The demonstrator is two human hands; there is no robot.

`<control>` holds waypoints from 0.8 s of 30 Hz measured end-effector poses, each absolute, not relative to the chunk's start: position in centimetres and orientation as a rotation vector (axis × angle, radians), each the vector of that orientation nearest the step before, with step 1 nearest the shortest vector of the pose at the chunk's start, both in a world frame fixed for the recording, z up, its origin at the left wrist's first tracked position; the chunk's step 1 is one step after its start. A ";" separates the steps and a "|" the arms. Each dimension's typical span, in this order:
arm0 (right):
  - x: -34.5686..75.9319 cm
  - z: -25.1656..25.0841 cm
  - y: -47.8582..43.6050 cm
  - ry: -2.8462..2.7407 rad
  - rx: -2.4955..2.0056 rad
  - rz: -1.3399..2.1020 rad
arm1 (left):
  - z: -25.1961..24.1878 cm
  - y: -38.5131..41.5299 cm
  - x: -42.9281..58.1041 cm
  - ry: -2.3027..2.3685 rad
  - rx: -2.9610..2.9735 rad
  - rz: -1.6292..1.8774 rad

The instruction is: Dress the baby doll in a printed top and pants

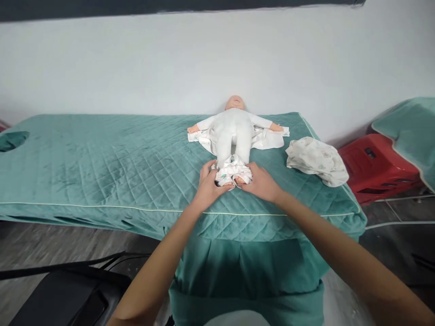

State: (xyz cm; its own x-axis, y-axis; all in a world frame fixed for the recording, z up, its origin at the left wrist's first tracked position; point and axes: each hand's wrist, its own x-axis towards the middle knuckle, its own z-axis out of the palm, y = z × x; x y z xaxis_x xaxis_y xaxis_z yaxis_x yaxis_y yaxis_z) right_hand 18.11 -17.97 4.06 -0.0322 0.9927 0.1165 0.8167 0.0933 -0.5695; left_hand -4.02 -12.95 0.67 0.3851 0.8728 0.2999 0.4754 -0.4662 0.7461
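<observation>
White-bodied doll [234, 121] laid on back on quilted, velvety green bedcover [118, 167]. Wrinkled printed garment [234, 169] bunched around its ankles, grasped at sides by left hand [209, 186] and right hand [263, 182]. Crumpled, rounded cloth [316, 159] heaped at right end.

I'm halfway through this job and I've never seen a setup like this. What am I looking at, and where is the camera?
There's no machine: these are a person's bare hands, seen from one camera worn on their head, looking forward and down. A doll lies with arms spread on a green quilted bed. The left hand and right hand hold patterned cloth bunched around its lower legs. A light garment spreads beneath it; a crumpled fabric lies to the right.
</observation>
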 end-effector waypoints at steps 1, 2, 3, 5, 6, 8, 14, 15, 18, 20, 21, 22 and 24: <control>18.1 4.9 -18.4 -1.888 -1.806 0.519 | 1.2 -13.2 -4.2 1.162 2.103 0.926; 18.3 5.7 -18.7 -1.884 -1.825 0.571 | 1.8 -13.4 -4.5 1.161 2.109 0.913; 18.5 6.5 -19.0 -1.884 -1.821 0.632 | 2.5 -13.8 -4.8 1.146 2.111 0.894; 19.0 8.1 -19.4 -1.901 -1.770 0.762 | 3.9 -14.7 -5.4 1.082 2.115 0.849; 19.4 9.0 -19.6 -1.915 -1.731 0.840 | 4.7 -15.2 -5.7 1.047 2.113 0.821; 20.0 10.9 -19.8 -1.920 -1.625 1.029 | 6.5 -16.2 -6.4 1.023 2.075 0.728; 22.0 17.8 -20.2 -1.946 -1.186 1.510 | 14.1 -16.0 -8.4 0.791 1.873 0.336; 22.1 19.1 -20.1 -1.958 -1.182 1.498 | 15.7 -15.3 -8.8 0.741 1.887 0.322; 21.4 23.7 -19.6 -1.894 -1.397 1.324 | 21.1 -12.7 -10.2 0.639 1.960 0.182; 20.3 27.0 -19.3 -1.881 -1.565 1.241 | 24.7 -10.8 -11.1 0.748 1.990 0.260; 19.8 28.6 -19.2 -1.914 -1.628 1.213 | 26.3 -10.1 -11.5 0.837 1.998 0.400; 19.4 30.0 -19.1 -1.948 -1.679 1.167 | 27.8 -9.5 -11.7 0.915 1.996 0.547; 18.8 32.0 -18.6 -1.992 -1.721 1.048 | 30.2 -8.8 -11.7 0.930 1.999 0.649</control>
